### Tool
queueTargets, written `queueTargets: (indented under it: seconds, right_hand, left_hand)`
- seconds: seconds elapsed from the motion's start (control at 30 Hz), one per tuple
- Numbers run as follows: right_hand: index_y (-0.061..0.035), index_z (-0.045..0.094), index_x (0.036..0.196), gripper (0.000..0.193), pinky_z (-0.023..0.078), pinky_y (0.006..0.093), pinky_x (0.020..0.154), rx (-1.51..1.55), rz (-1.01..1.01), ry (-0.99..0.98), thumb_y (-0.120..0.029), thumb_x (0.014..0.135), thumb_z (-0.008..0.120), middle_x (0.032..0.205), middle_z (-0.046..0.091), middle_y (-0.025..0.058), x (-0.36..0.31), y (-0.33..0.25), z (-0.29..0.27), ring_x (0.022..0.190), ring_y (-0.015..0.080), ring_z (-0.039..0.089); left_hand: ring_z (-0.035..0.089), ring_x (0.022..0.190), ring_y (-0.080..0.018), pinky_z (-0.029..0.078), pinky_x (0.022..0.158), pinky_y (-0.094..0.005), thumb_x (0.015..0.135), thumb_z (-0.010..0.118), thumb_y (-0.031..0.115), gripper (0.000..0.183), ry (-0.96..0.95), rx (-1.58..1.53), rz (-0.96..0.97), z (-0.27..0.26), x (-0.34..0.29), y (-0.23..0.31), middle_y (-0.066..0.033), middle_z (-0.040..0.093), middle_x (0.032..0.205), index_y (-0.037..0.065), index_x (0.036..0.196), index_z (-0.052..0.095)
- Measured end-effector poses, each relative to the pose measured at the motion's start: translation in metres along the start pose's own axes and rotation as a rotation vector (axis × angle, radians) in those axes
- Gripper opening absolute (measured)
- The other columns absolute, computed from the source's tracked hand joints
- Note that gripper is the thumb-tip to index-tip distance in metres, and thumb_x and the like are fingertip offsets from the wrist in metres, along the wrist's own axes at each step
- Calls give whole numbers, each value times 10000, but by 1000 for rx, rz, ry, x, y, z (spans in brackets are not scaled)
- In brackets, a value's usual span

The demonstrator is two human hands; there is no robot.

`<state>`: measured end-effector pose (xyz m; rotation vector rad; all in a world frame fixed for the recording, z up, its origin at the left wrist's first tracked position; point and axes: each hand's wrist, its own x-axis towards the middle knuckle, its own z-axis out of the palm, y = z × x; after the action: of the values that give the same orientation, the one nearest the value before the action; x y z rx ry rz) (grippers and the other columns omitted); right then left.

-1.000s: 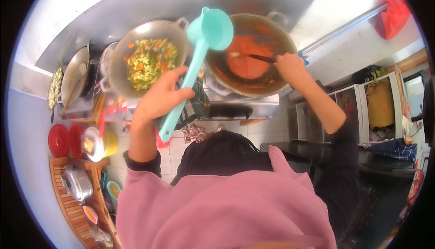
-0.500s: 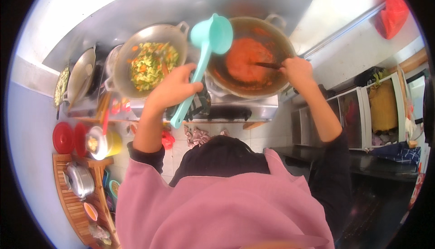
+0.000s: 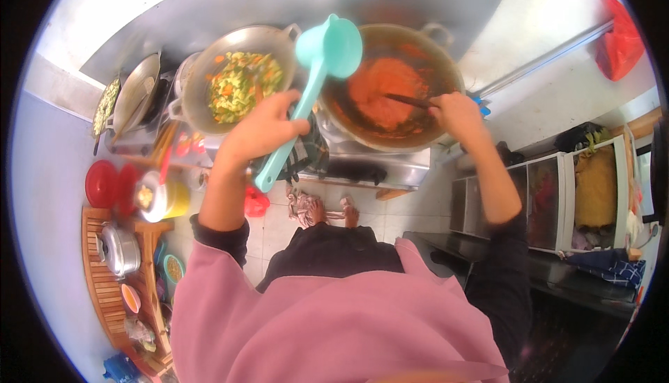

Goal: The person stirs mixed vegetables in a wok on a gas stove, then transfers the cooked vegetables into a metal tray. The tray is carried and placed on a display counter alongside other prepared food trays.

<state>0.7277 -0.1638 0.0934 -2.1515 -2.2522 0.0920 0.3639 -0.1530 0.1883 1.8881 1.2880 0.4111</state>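
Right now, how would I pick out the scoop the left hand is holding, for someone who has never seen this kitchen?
Find the steel stove at the top, with two woks side by side. The left hand holds a long handle that slants up between them to the rim of the right wok, the one with orange-red sauce. That is the turquoise plastic dipper, the only pale blue-green utensil there.

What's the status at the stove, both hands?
Left hand grips turquoise plastic ladle, cup over round metal wok of red sauce. Right hand holds dark stirring utensil in sauce. Nothing blocking.
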Motion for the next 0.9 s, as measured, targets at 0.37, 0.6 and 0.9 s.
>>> queueTargets:
  seconds: [0.37, 0.6, 0.9]
  right_hand:
    - [-13, 693, 862, 215, 524, 456, 688, -158, 52, 155, -206, 889, 601, 816, 673, 195, 5, -35, 8, 796, 347, 670]
    - [-98, 724, 981, 222, 525, 426, 783, 142, 133, -142, -264, 872, 624, 923, 695, 168, -23, -35, -27, 918, 310, 675]
    - [-23, 708, 853, 222, 549, 431, 733, -328, 302, 241, -187, 864, 560, 916, 694, 205, 1, -90, 15, 878, 370, 679]
  left_hand:
    - [541, 798, -163, 444, 714, -306, 759, 638, 209, 484, -78, -36, -30, -16, -21, 6, -77, 581, 862, -8, 1187, 579]
    - [571, 794, -132, 439, 707, -247, 775, 621, 247, 450, -180, -444, 94, -60, -64, -26, -50, 633, 878, 14, 1159, 646]
    - [539, 1067, -176, 360, 938, -264, 680, 678, 311, 629, -121, -625, 94, -140, -267, -114, -98, 618, 1107, -33, 1202, 604]
